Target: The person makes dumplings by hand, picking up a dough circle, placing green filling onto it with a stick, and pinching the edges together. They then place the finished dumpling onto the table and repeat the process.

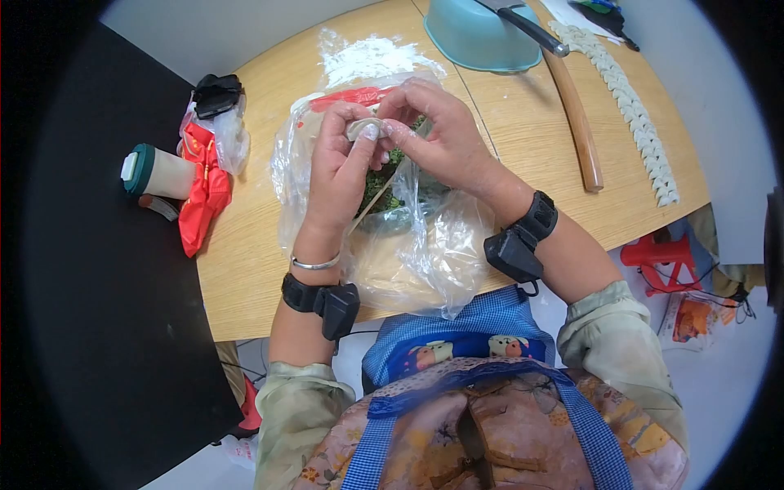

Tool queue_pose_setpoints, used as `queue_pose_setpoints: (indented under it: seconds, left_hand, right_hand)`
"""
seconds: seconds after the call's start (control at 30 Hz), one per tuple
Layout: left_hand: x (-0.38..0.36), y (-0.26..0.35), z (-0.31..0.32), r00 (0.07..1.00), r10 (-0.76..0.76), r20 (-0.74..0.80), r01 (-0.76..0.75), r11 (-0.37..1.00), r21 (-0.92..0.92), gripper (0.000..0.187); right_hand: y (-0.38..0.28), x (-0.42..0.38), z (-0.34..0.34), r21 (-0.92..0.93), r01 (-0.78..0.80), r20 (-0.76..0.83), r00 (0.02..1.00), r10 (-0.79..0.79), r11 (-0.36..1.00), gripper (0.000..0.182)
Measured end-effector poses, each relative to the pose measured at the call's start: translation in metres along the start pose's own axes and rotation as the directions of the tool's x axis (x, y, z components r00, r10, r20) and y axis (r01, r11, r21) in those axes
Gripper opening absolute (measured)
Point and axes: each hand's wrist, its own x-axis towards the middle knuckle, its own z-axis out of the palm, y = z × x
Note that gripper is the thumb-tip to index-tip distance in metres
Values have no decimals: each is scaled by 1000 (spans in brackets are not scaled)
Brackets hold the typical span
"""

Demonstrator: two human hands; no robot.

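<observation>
Your left hand (333, 163) and right hand (445, 135) meet in front of you, both closed on one small piece of dough (359, 126). Your left thumb lies over its near face, and your right thumb and fingers pinch it at the right end. The dough is pale and curved; whether anything is inside it, you cannot tell, as your fingers cover much of it.

It looks light, soft and limp, so it should give under the lightest press and tear if you pull or pinch one spot too thin. The rim is the place to hold it, between the pads of thumb and forefinger, with the middle left unsqueezed. White powder on your fingertips should keep it from sticking; a damp patch could turn it tacky or slippery.

Right under the grip is a clear bag (449, 245) around greens (384, 189), with a thin stick (374, 201) slanting out toward you. The greens look loose and crumbly. Beyond the grip, flour (371, 59) is spread on the table (261, 163). Beyond and to the right, a knife (535, 31) lies across the upturned basin (457, 37), with the rolling pin (576, 122) beside it. Farther right runs a long row of shaped pieces (633, 110), closely set and delicate-looking.
</observation>
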Motion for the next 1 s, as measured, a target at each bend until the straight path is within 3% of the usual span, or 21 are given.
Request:
queue_pose_setpoints:
  seconds: [0.23, 0.63, 0.83, 1.0]
  left_hand:
    - [0, 0, 3, 1000, 9, -11, -9, 999, 38, 16]
    - [-1, -3, 3, 1000, 24, 1, -24, 997, 80, 16]
    - [-1, -2, 2, 999, 12, -36, -9, 997, 71, 17]
    - [-1, -4, 1, 999, 33, -19, -32, 997, 75, 18]
  right_hand:
    - [3, 1, -1, -48, -12, -18, 1000, 11, 999, 12]
    - [6, -1, 0, 61, -78, 23, 997, 77, 995, 15]
    - [6, 1, -1, -11, -12, -41, 999, 11, 1000, 12]
    - [4, 2, 3, 62, -2, -51, 999, 5, 998, 12]
